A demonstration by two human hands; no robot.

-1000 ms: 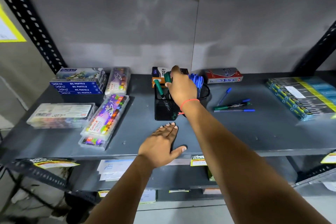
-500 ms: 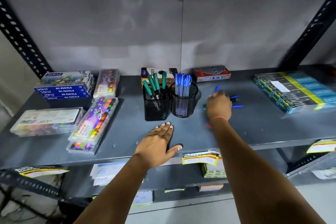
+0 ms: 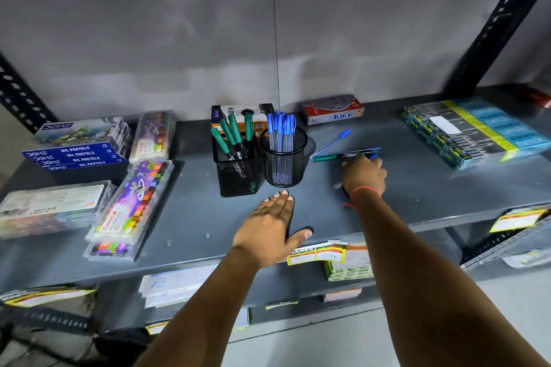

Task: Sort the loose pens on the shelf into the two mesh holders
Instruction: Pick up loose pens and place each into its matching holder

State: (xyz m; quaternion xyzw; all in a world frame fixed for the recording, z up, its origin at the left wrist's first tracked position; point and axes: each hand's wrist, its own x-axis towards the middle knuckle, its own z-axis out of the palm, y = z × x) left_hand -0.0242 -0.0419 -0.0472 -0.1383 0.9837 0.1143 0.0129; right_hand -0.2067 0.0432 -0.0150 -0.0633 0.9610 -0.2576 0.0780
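Two black mesh holders stand mid-shelf. The square holder (image 3: 238,177) has several green markers in it, and the round holder (image 3: 283,168) beside it has several blue pens. To their right a green marker (image 3: 328,157) lies on the shelf with a blue pen (image 3: 376,150) tight behind it. My right hand (image 3: 364,177) has its fingers curled onto the marker's right end. Another loose blue pen (image 3: 331,141) lies slanted just behind. My left hand (image 3: 272,225) rests flat on the shelf in front of the holders, with the fingers spread and holding nothing.
Oil pastel boxes (image 3: 77,152) and crayon packs (image 3: 134,205) fill the shelf's left side. A red pen box (image 3: 334,113) and an orange box (image 3: 238,116) sit at the back. Stacked pencil packs (image 3: 474,131) lie at the right. The grey shelf's front edge (image 3: 190,259) carries price tags.
My right hand left the square holder, where it dropped a green marker, and swung right to the loose pens. It now curls onto the green marker. My left hand stayed flat.
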